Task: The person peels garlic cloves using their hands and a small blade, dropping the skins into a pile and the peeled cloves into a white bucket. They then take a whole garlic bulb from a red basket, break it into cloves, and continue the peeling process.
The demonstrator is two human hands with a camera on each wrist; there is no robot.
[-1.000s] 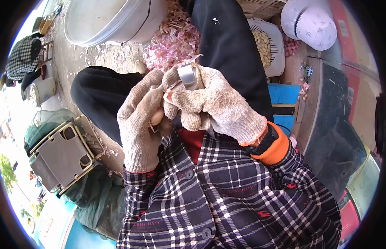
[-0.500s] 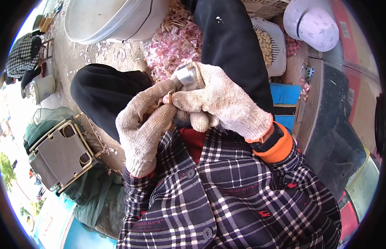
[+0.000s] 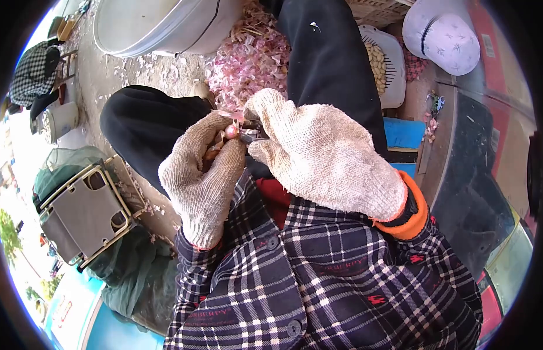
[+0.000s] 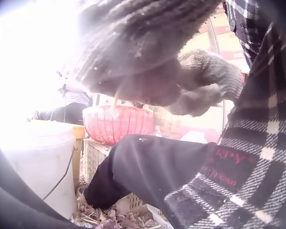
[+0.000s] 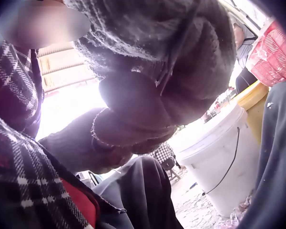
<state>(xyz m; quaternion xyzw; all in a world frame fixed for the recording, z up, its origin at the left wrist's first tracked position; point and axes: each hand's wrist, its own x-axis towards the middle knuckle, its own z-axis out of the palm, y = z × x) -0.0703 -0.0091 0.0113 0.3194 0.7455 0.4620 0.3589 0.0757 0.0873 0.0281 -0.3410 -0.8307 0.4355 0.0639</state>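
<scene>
In the head view my gloved left hand (image 3: 198,175) pinches a garlic clove (image 3: 231,132) with pinkish skin between thumb and forefinger. Loose papery skin stands up from its top, and more brownish skin shows inside the curled fingers. My gloved right hand (image 3: 330,154) is turned back-up beside it, thumb and forefinger closed on a small metal blade (image 3: 249,139) whose end is right at the clove. The right hand's other fingers are hidden beneath the palm. Both wrist views show the gloves dark and close up, with the clove hidden.
Pink garlic skins (image 3: 248,64) lie heaped on the ground between the legs, near a large white bucket (image 3: 166,29). A white basket (image 3: 394,76) of peeled cloves stands beyond the right leg. A folding chair (image 3: 87,213) is at left. The left wrist view shows a red basket (image 4: 119,124).
The clove has come up between the left thumb and forefinger. My right hand has rolled over, hiding its metal band, and the blade now meets the clove, with skin lifting off.
</scene>
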